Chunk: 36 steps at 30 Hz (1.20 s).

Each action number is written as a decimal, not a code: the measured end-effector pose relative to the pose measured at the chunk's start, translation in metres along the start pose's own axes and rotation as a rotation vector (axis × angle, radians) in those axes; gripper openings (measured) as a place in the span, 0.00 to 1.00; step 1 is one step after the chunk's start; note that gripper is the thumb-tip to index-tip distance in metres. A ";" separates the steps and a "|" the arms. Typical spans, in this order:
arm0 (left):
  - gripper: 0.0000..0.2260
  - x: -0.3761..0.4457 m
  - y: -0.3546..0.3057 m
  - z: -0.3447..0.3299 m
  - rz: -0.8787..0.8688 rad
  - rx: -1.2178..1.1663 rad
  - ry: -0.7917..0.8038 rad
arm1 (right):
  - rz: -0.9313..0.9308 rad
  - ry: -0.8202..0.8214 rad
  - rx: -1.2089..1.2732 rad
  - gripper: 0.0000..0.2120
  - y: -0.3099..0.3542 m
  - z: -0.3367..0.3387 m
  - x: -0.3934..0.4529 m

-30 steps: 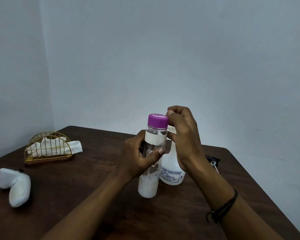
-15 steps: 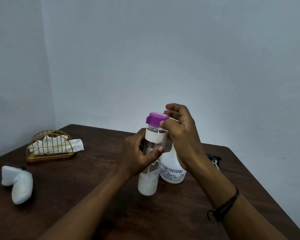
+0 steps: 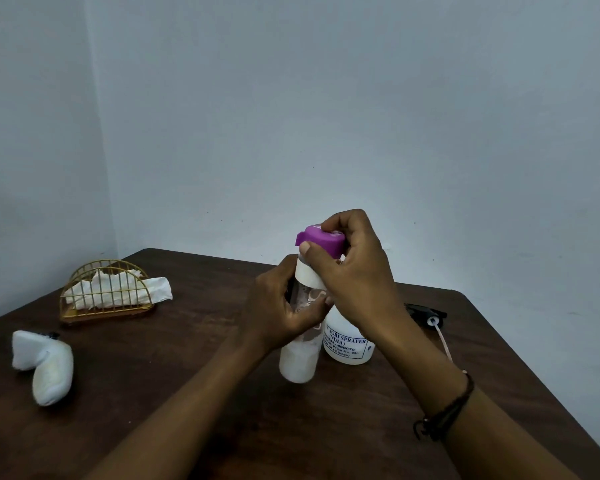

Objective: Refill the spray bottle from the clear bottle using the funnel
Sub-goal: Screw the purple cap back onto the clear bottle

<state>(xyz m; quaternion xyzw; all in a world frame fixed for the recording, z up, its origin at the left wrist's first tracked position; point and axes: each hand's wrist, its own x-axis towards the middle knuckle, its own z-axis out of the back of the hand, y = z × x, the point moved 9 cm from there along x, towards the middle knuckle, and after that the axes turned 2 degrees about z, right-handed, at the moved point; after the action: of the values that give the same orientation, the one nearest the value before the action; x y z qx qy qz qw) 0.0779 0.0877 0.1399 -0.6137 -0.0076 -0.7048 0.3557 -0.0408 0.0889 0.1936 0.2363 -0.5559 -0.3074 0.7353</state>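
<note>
The clear bottle [image 3: 298, 362] with white liquid low inside is upright at the table's middle; whether its base rests on the wood I cannot tell. My left hand [image 3: 278, 310] grips its body. My right hand [image 3: 354, 271] grips its purple cap [image 3: 321, 240], which sits tilted on the neck. Just behind and to the right stands the white spray bottle [image 3: 347, 344], its top hidden by my right hand. The black spray head [image 3: 426, 311] with its tube lies on the table further right. No funnel shows.
A gold wire holder with white tissues [image 3: 108, 292] stands at the back left of the dark wooden table [image 3: 187, 393]. A white folded cloth [image 3: 45, 365] lies near the left edge. Walls close the corner behind.
My right hand has closed over the purple cap, and the cap now sits askew instead of level. My left hand keeps its grip on the bottle.
</note>
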 end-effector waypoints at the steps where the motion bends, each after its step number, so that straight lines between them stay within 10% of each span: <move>1: 0.21 0.001 0.001 0.001 0.005 0.010 -0.010 | 0.017 -0.006 -0.017 0.15 0.001 0.000 0.000; 9: 0.21 0.004 0.044 0.042 0.237 0.160 -0.277 | 0.047 -0.138 -0.057 0.10 0.004 0.032 0.009; 16: 0.23 0.017 0.114 0.012 0.502 0.206 -0.112 | 0.084 -0.165 -0.189 0.03 0.000 0.040 0.015; 36: 0.29 0.017 0.159 -0.009 0.570 0.354 -0.054 | 0.072 -0.166 -0.421 0.05 -0.019 0.063 0.028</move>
<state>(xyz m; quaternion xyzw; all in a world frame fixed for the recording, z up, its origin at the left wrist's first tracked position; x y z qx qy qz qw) 0.1514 -0.0440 0.0848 -0.5384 0.0329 -0.5481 0.6392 -0.0994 0.0555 0.2163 0.0314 -0.5462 -0.4086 0.7306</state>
